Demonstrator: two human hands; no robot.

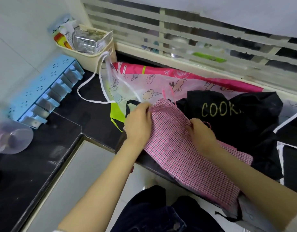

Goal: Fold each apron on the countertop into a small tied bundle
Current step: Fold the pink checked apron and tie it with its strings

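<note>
A pink checked apron lies across the front edge of the black countertop and hangs over it. My left hand grips its upper left edge. My right hand pinches the cloth at its right side, near a thin pink tie. Behind it lies a black apron lettered "COOK". A translucent pink cartoon-print apron with white ties is spread at the back. A lime green apron peeks out under the left hand.
A cream basket of packets stands in the back corner. A blue wall rack hangs on the left above a clear plastic lid. A louvred window runs along the back. More black and white cloth lies at the right.
</note>
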